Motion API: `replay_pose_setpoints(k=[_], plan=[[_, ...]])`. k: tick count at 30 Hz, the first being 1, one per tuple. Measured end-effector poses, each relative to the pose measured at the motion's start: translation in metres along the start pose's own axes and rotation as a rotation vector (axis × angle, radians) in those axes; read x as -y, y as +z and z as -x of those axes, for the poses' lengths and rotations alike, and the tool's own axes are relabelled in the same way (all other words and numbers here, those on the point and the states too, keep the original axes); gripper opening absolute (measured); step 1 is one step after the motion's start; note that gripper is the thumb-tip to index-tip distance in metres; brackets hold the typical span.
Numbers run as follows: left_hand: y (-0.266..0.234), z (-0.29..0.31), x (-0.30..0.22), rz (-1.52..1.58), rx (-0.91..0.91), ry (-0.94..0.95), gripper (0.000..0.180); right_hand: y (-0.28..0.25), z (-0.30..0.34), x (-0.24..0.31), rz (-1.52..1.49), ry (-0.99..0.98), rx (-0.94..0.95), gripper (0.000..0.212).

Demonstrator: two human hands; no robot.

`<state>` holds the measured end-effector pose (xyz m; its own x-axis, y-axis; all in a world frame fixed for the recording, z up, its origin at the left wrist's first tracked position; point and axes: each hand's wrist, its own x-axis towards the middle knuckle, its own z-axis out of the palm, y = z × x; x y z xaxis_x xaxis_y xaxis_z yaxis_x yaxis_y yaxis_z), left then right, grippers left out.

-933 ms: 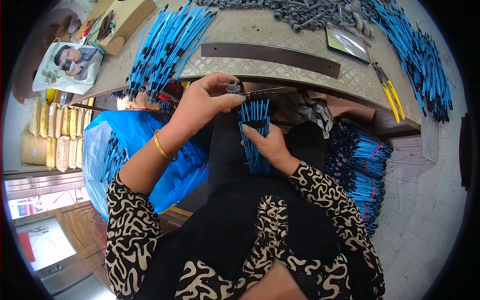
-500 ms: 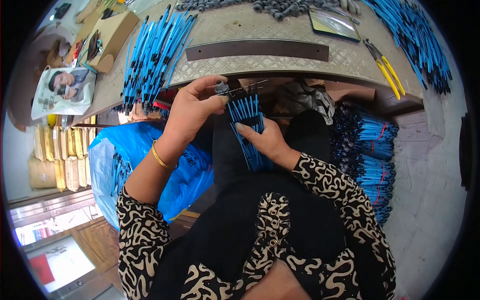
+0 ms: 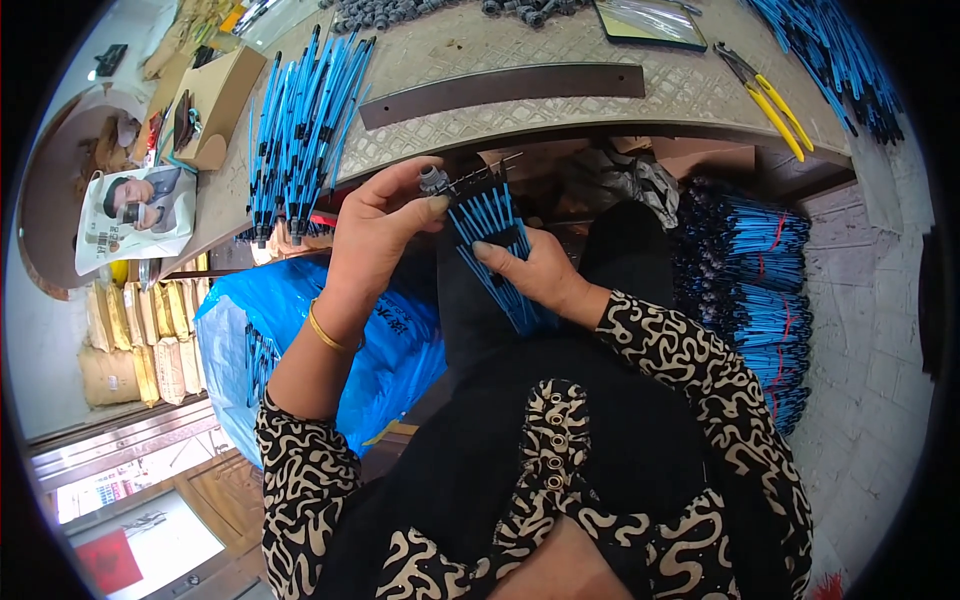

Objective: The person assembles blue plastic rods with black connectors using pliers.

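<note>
Between the thumb and fingers of my left hand (image 3: 372, 235) is a small grey threaded fitting (image 3: 432, 179), held just off the table's near edge. My right hand (image 3: 545, 272) grips a fan of thin blue tubes (image 3: 487, 215) with black ends, its thumb lying across them. The tubes' upper ends point toward the fitting. A thin metal rod (image 3: 510, 159) pokes out sideways by those ends; what it belongs to is too small to tell. My left fingertips are close beside the tube ends, and whether they touch is unclear.
On the table lie a dark flat bar (image 3: 503, 94), yellow-handled pliers (image 3: 768, 105), a heap of blue tubes (image 3: 312, 125) and grey fittings (image 3: 385, 12). A blue plastic bag (image 3: 385, 345) stands left of my legs. Tied tube bundles (image 3: 765, 305) are stacked at the right.
The whole view has shifted slightly, with the table sliding left and the lower bundles right. Both hands keep their holds; the tube fan is tilted a little more.
</note>
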<state>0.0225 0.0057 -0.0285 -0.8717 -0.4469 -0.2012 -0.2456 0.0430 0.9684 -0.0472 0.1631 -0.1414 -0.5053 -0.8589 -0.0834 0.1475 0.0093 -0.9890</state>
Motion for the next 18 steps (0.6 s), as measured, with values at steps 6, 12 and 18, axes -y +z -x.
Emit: replay_pose_setpoints(k=[6,12,18], plan=[[-0.011,-0.006,0.008,0.085,0.114,0.021,0.039,-0.010,-0.007,-0.001,-0.083,0.032,0.141,0.056],[-0.016,-0.004,0.007,0.098,0.209,0.017,0.037,-0.010,-0.010,-0.009,-0.124,0.035,0.212,0.057],[-0.001,0.007,0.005,-0.075,0.114,0.104,0.038,-0.008,-0.009,-0.008,-0.106,0.050,0.170,0.057]])
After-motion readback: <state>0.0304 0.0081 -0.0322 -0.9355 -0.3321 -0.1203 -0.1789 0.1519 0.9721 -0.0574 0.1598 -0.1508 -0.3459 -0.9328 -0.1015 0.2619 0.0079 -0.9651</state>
